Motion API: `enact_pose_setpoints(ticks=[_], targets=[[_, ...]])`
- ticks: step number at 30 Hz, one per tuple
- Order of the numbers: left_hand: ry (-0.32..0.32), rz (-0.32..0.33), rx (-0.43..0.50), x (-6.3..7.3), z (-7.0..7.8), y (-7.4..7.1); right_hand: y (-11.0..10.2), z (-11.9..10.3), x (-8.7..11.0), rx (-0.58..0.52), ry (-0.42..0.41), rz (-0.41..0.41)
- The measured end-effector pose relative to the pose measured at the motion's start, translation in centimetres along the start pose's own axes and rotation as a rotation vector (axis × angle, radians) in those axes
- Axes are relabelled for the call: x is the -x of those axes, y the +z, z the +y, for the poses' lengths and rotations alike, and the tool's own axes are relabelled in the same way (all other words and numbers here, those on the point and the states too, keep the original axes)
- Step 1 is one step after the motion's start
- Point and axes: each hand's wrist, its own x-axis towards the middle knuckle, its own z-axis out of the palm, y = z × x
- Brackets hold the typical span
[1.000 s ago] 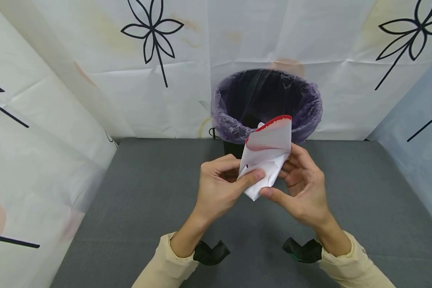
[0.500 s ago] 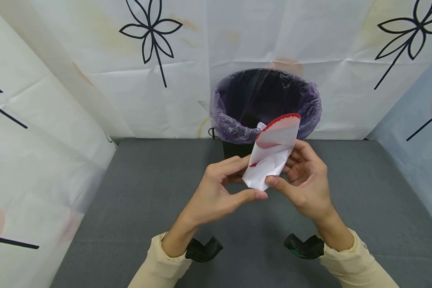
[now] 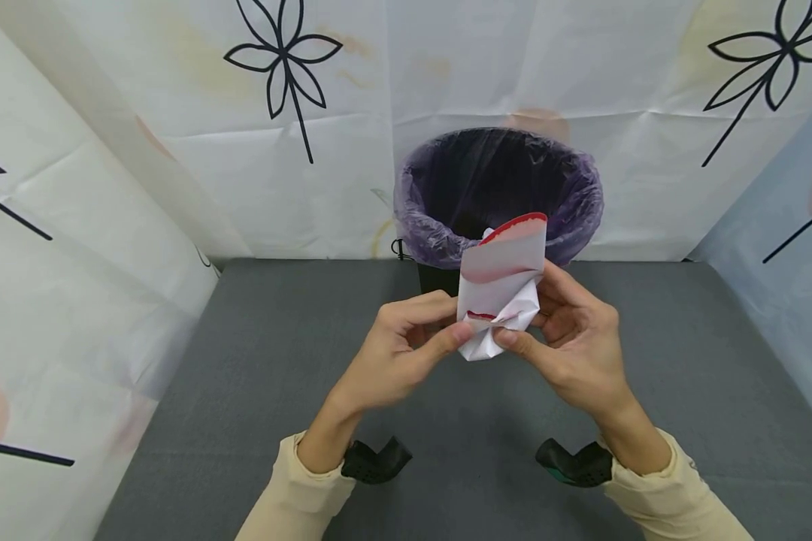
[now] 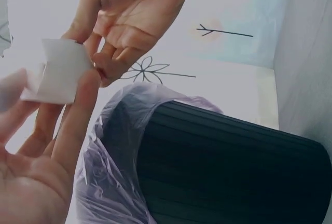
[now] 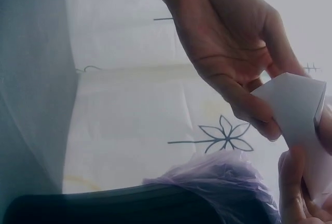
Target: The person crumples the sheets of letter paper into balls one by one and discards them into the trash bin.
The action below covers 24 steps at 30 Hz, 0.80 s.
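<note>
Both hands hold a folded piece of white paper (image 3: 497, 263) with a red upper edge, raised above the table in the head view. Its lower part is creased, with a short red line across the front. The left hand (image 3: 399, 353) pinches the lower left side, thumb in front and fingers behind. On the lower right the right hand (image 3: 575, 346) pinches it, its thumb close to the left one. In the left wrist view the white paper (image 4: 65, 73) sits between the two hands; the right wrist view shows a plain face of the paper (image 5: 293, 105). Some fingertips are hidden behind it.
A dark bin lined with a purple plastic bag (image 3: 429, 237) stands behind the hands against a white sheet backdrop (image 3: 176, 180) with black flower drawings. Grey cloth covers the table (image 3: 243, 361). Black straps (image 3: 377, 460) are on both wrists.
The paper has swung left from its right-leaning tilt to nearly upright. The left thumb has moved from below the bottom edge onto the front, and the lower part is more creased, showing more red.
</note>
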Motion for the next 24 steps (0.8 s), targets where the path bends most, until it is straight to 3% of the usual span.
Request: enact_pose_setpoints(ticks=[8, 13, 17, 24], targets=[[0.022, 0.219, 0.023, -0.3, -0.3, 1.0, 0.8, -0.2, 0.0, 0.057, 0.02, 0.02], [0.038, 0.293, 0.017, -0.5, -0.4, 1.4, 1.1, -0.1, 0.0, 0.08, 0.006, 0.056], [0.041, 0.275, -0.031, -0.4, -0.1, 1.6, 1.0, -0.1, 0.0, 0.116, -0.006, 0.113], [0.038, 0.105, -0.202, -0.2, 0.7, 1.4, 1.0, -0.2, 0.0, 0.127, 0.003, 0.205]])
